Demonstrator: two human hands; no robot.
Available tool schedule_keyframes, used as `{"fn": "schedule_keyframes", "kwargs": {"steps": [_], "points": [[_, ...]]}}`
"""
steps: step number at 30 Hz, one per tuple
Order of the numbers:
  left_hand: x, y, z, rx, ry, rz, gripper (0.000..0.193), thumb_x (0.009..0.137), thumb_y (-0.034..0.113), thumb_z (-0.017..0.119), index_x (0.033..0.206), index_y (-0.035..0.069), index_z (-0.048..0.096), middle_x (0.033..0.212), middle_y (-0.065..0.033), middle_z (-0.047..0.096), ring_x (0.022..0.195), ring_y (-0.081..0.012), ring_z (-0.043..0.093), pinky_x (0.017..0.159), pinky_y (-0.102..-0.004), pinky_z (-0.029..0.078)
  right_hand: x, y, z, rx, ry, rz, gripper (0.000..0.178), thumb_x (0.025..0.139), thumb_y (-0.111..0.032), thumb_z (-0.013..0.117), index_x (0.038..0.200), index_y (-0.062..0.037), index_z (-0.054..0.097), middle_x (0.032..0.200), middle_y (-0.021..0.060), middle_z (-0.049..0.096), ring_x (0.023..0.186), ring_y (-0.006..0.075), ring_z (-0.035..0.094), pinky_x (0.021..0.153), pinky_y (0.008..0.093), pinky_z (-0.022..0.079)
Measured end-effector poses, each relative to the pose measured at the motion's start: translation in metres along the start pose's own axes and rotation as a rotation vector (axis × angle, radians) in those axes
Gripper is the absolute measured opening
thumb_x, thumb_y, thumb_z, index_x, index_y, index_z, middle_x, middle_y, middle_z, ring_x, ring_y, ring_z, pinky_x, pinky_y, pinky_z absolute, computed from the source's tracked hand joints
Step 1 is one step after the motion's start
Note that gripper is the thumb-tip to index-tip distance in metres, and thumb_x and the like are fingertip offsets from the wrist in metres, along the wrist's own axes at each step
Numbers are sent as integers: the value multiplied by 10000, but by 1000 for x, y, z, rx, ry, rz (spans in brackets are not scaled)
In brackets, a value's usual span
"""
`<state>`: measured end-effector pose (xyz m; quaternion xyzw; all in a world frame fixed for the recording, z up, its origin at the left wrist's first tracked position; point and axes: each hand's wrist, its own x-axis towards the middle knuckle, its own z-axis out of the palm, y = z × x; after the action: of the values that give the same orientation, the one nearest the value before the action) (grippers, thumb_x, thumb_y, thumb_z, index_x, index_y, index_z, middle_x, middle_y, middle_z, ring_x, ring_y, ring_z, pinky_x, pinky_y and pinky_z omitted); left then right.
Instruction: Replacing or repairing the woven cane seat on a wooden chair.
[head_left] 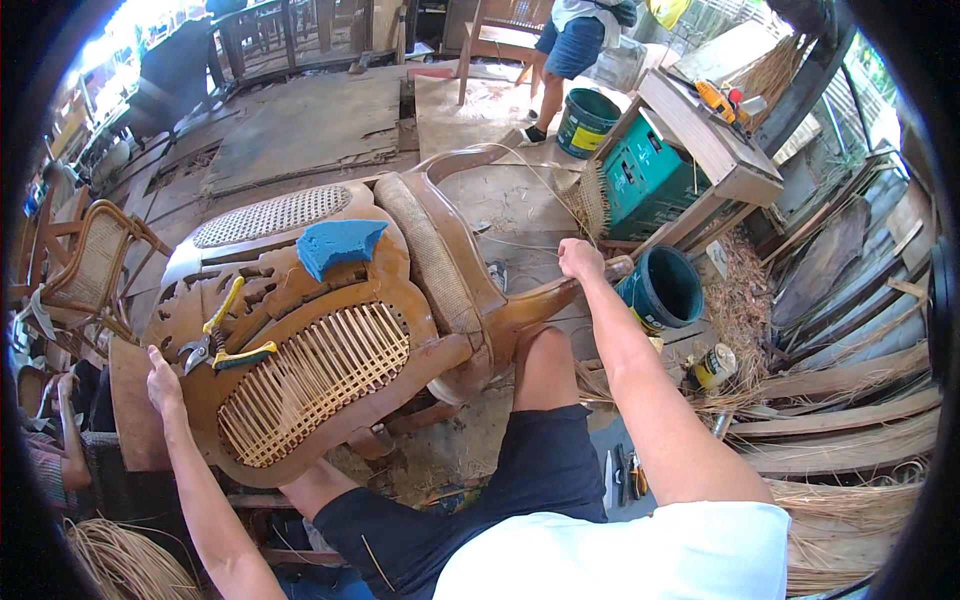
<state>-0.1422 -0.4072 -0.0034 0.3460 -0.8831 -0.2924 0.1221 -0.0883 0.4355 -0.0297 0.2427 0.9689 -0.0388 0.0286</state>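
A carved wooden chair (330, 440) lies tipped over in front of me, its back toward my left. One oval panel of woven cane (320, 375) is partly laced with strips; a second oval panel (275, 217) beyond it shows a dense weave. My left hand (163, 380) rests against the outer edge of the backrest, fingers partly hidden. Above the chair's arm my right hand (580, 260) is closed on a thin cane strand (522, 243) that loops away from it. Yellow-handled pruning shears (222, 345) and a blue sponge (338, 246) lie on the backrest.
Dark green buckets (660, 288) and a small tin (715, 366) stand at the right. A wooden bench (720, 140) holds a yellow power tool (715, 103). Cane bundles (850, 510) lie lower right. Another person (570, 50) stands at the back; an arm (72, 440) shows far left.
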Motion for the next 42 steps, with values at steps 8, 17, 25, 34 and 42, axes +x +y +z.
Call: {"fn": "schedule_keyframes", "kwargs": {"steps": [8,17,25,34,42], "points": [[10,-16,-10,4,4,-10,965,964,749,273,1261,-93,639,1299,-307,623,1275,-428,557,1087,-479,395,8,-25,0,-6,5,-7,191,871,-205,629,1026,-182,737,1088,128,734,1031,340,699,874,465,558],[-79,71,-23,-7,86,-94,830,998,639,278,1181,-60,687,1214,-326,650,1208,-458,606,1065,-504,454,44,55,22,-40,-12,-265,215,949,-220,535,1048,-57,635,1095,226,666,1063,446,611,877,514,485],[-90,59,-41,-20,94,-162,844,992,657,288,1265,-58,646,1298,-311,619,1256,-431,584,1069,-510,446,60,34,54,143,118,-260,31,902,-59,558,892,-29,557,918,223,632,888,420,619,754,497,477],[-84,67,-35,2,55,-149,837,1001,652,267,1281,-43,640,1319,-296,613,1277,-425,570,1087,-503,432,64,46,56,125,197,-241,78,935,-75,489,956,-16,535,978,247,621,949,452,603,809,512,479],[-86,59,-41,10,110,-138,839,1001,646,269,1265,-53,649,1299,-313,616,1265,-433,575,1081,-488,438,58,22,49,220,84,-129,76,907,-27,503,979,-1,505,980,254,616,944,465,612,797,534,479]]}}
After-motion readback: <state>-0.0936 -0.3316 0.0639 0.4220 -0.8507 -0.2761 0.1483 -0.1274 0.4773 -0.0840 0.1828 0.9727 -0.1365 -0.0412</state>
